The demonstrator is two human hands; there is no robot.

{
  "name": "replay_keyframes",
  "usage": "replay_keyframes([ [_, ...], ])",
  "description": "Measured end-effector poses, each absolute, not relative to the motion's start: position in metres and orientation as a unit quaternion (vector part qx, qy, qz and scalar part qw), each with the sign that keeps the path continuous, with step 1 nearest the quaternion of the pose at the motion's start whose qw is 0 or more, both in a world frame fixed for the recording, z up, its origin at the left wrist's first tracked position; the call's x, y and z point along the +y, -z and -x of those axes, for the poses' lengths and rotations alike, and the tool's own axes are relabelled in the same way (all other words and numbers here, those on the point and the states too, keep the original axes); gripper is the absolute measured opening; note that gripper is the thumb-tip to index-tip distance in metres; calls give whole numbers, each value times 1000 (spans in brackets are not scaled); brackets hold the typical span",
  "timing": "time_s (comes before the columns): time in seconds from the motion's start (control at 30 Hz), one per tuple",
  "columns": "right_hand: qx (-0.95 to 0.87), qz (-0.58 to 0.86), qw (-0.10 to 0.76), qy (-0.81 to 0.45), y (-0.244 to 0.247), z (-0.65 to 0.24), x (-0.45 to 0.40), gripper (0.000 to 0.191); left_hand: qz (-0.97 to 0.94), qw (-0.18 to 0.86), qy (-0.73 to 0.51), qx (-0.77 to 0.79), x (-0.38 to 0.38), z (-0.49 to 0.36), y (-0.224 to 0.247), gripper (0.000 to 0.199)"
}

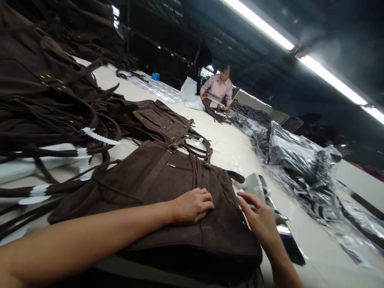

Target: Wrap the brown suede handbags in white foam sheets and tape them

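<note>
A dark brown suede-look handbag (168, 188) lies flat on the table before me, its looped handles (199, 148) pointing away. My left hand (193, 205) presses on its front with curled fingers, where thin hanging cords (195, 170) run down under the fingers. At the bag's right edge is my right hand (259, 216), thumb and index tips close together in a pinch. Whatever lies between those tips is too small to make out. Just behind the right hand stands a pale grey device (256, 186), with a dark phone-like slab (289, 244) beside it.
Piled brown bags (45, 80) with straps and white paper wraps (99, 136) crowd the left. Another brown bag (162, 118) lies beyond mine. Plastic-wrapped bags (300, 156) line the right side. A person (217, 90) handles a brown bag at the table's (228, 146) far end.
</note>
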State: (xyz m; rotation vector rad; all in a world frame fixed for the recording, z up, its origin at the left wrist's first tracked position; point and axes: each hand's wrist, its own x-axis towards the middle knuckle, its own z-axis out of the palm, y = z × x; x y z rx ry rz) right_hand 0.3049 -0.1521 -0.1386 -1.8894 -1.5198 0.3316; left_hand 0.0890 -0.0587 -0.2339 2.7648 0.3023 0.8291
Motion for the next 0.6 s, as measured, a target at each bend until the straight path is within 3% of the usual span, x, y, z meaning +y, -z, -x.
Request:
replay_keyframes([
  [0.13,-584,802,42,-117,177,-321,-117,44,-953,110,-263,100,-63,-91,236,20],
  [0.23,-591,799,-67,-86,179,-314,-104,41,-955,125,-252,96,-66,-91,232,22],
  [0.4,-605,781,-128,-85,171,-299,-98,24,-933,201,-270,127,-76,-85,222,28],
  [0.6,-596,793,-74,-102,176,-288,-104,24,-932,233,-253,114,-90,-79,217,36],
])
